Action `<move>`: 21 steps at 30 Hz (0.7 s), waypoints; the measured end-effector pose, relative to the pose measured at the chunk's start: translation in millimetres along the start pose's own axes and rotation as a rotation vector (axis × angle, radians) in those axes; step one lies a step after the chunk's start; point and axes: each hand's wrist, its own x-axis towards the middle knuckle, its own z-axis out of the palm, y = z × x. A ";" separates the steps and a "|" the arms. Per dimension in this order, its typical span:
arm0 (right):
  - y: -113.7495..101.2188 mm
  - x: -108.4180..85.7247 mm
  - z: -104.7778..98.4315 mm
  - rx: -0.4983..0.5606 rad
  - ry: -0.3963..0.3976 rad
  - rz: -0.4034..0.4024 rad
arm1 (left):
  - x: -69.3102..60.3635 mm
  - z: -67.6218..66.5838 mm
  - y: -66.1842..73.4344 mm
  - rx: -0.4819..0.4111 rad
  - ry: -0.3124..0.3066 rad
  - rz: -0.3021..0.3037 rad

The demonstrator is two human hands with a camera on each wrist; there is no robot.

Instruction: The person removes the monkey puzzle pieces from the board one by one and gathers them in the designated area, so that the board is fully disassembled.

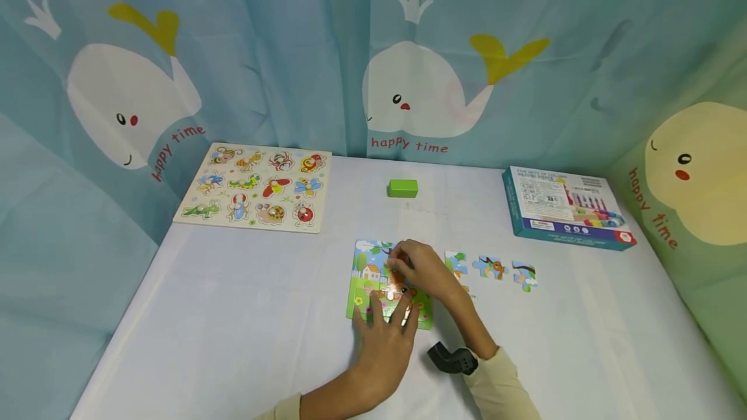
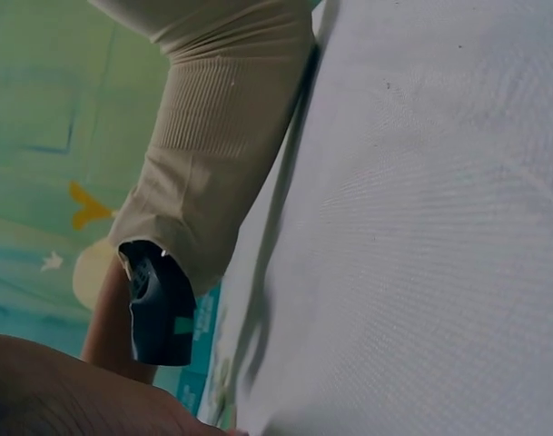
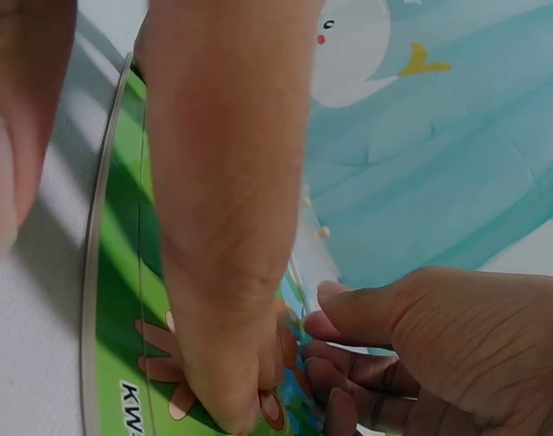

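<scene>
A jigsaw puzzle board (image 1: pixel 360 284) with a house, grass and a brown animal lies under both hands. My left hand (image 1: pixel 383 347) spreads its straight fingers over the board's lower part, pressing the pieces. At the board's upper right, my right hand (image 1: pixel 427 269) bends its thumb and fingers together, pinching a puzzle piece that they mostly hide. In the right wrist view, the right hand (image 3: pixel 467 350) is beside a left-hand finger that presses down on the board (image 3: pixel 117 300). Loose puzzle pieces (image 1: pixel 490 268) lie right of the board, one partly behind the right forearm.
A wooden peg puzzle with insects (image 1: pixel 251 212) lies at the back left. Behind the board sits a green block (image 1: pixel 403 188). A flat teal and white box (image 1: pixel 569 206) is at the back right. Whale-print curtains (image 1: pixel 292 50) enclose the table; a black strap (image 1: pixel 452 360) is on the right wrist.
</scene>
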 end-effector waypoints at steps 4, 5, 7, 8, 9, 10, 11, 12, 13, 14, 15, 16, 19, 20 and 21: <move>-0.6 0.2 -0.2 0.036 0.000 0.010 | -0.2 -0.2 -1.3 -0.007 0.004 0.009; -0.5 0.2 -0.3 0.050 -0.001 0.015 | -0.1 -0.3 -1.5 -0.013 0.001 0.011; -0.3 0.1 -0.6 0.077 0.001 0.027 | 0.3 -0.2 -1.7 -0.030 -0.008 0.014; -0.2 0.0 -0.8 0.091 0.004 0.029 | 0.5 -0.1 -1.7 -0.039 -0.011 0.015; -0.1 -0.3 -0.9 0.100 0.009 0.029 | 0.6 0.0 -1.8 -0.047 -0.014 0.017; 0.0 -0.5 -1.4 0.108 0.013 0.027 | 0.8 -0.1 -1.8 -0.053 -0.017 0.018; 0.2 -0.8 -1.8 0.110 0.020 0.020 | 1.1 -0.3 -1.9 -0.059 -0.023 0.019; 0.2 -1.0 -2.2 0.113 0.027 0.012 | 1.4 -0.3 -2.0 -0.064 -0.024 0.019; 0.1 -1.2 -2.7 0.113 0.034 0.004 | 1.6 -0.4 -2.3 -0.067 -0.027 0.020; 0.1 -1.1 -3.0 0.114 0.038 0.002 | 1.8 -0.4 -2.4 -0.071 -0.028 0.020; 0.1 -1.0 -3.5 0.113 0.040 0.002 | 1.9 -0.7 -2.6 -0.075 -0.032 0.021; 0.1 -1.1 -4.1 0.110 0.036 -0.001 | 2.0 -0.9 -2.8 -0.078 -0.035 0.021; 0.0 -1.6 -6.1 0.095 0.013 -0.008 | 1.7 -0.9 -3.0 -0.079 -0.041 0.023; 0.3 -2.0 -6.7 0.089 0.003 -0.015 | 1.3 -0.8 -3.0 -0.078 -0.042 0.025; 0.6 -2.7 -7.5 0.086 -0.011 -0.023 | 0.9 -0.6 -3.0 -0.079 -0.043 0.026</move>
